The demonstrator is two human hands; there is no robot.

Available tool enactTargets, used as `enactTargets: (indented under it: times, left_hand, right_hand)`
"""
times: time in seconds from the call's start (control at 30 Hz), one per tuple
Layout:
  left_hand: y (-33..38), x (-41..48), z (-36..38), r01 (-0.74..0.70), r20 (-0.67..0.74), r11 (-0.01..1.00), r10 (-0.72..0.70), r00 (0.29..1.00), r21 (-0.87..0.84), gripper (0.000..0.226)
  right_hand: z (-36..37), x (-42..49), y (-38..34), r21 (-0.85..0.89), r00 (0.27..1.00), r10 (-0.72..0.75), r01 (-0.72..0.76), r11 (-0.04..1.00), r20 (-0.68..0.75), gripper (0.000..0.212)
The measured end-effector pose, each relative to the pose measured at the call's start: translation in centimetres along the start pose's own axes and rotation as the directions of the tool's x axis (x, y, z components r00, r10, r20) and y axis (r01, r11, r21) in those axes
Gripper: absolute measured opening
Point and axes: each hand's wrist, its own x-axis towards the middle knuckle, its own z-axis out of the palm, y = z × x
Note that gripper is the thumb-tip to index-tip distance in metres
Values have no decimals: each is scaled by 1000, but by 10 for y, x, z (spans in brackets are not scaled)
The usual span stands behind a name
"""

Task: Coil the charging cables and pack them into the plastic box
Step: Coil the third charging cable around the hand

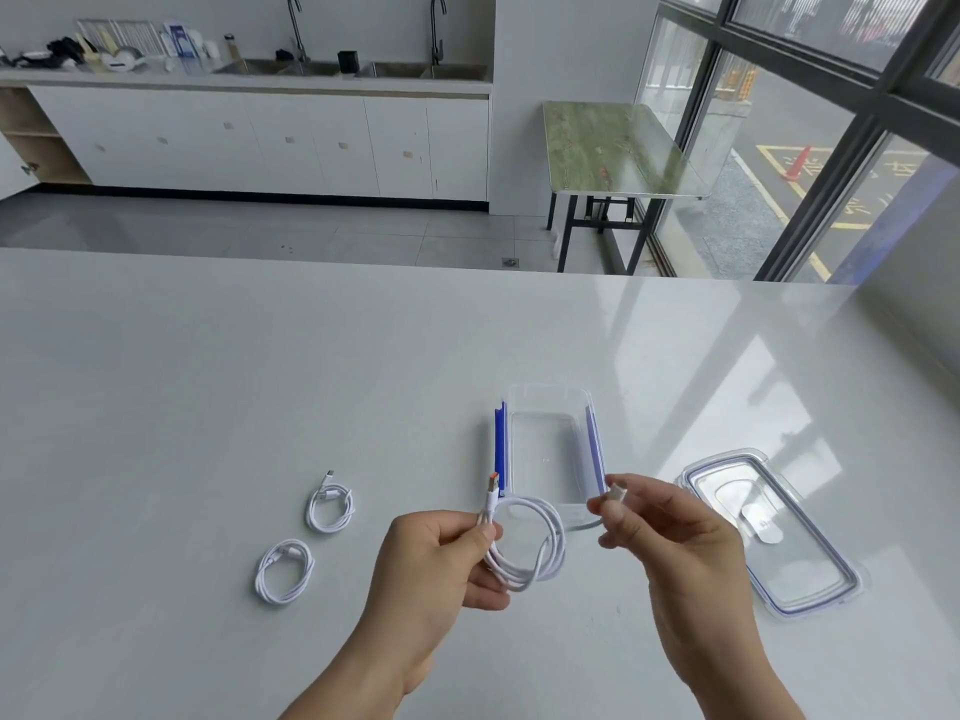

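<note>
While the left hand (441,558) pinches the coiled cable (524,543) before the empty plastic box (550,402), right-hand fingers (610,514) grip its loose plug; tucking that end should hold the loops.

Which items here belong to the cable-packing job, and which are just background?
Job: held cable in left hand and right hand; two coiled cables; plastic box; lid.
Background: green table; sinks; counter clutter.

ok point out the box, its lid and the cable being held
plastic box (550,394), head view, on its far rim
lid (810,579), head view, on its clear panel near the right edge
held cable (553,556), head view, on the hanging loops
</note>
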Motion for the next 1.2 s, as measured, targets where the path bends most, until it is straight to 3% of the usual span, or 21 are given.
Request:
enactTargets:
  times: [0.1,0.17,0.23,0.3,0.4,0.57,0.67,0.8,0.87,0.97,1.03,1.1,1.2]
  left_hand:
    - [-1,2,1,-47,-57,985,58,997,169,22]
    - [-1,5,2,-84,-76,959,108,991,269,24]
    - [1,7,2,-120,-86,927,160,983,354,25]
    - [3,7,3,-159,-84,892,213,973,423,27]
    - [3,5,7,-235,-68,835,307,949,498,28]
    - [-7,3,12,-396,4,711,484,875,582,22]
    - [-11,1,13,-424,43,687,497,867,590,19]
    - [-15,4,12,-385,65,746,420,905,543,20]
    - [-12,4,11,-332,60,807,348,935,489,21]
    - [-6,4,8,-216,56,901,210,976,376,21]
    - [-2,4,6,-129,53,949,119,991,287,21]
    - [0,5,6,-73,50,975,63,997,211,22]
    - [-1,8,4,-42,40,985,36,999,167,23]
  right_hand:
    - [0,-3,-2,-315,971,-187,226,922,147,15]
    - [0,-2,-3,-498,886,-298,450,741,356,14]
    - [4,-1,-2,-600,825,-301,557,574,478,23]
    - [13,-2,0,-676,865,-240,496,545,441,26]
    - [26,-3,7,-696,937,-152,337,634,316,29]
    - [34,4,13,-749,985,-84,171,640,153,44]
    - [32,9,14,-788,993,-4,98,608,121,46]
    - [28,16,22,-842,974,122,100,531,192,40]
    - [28,16,25,-750,965,155,58,659,211,28]
    - [25,18,21,-353,948,273,-202,914,165,26]
    - [22,21,18,-71,895,393,-387,920,213,23]
    - [21,22,16,158,837,471,-524,837,279,22]
    - [21,22,19,241,842,476,-531,812,253,28]
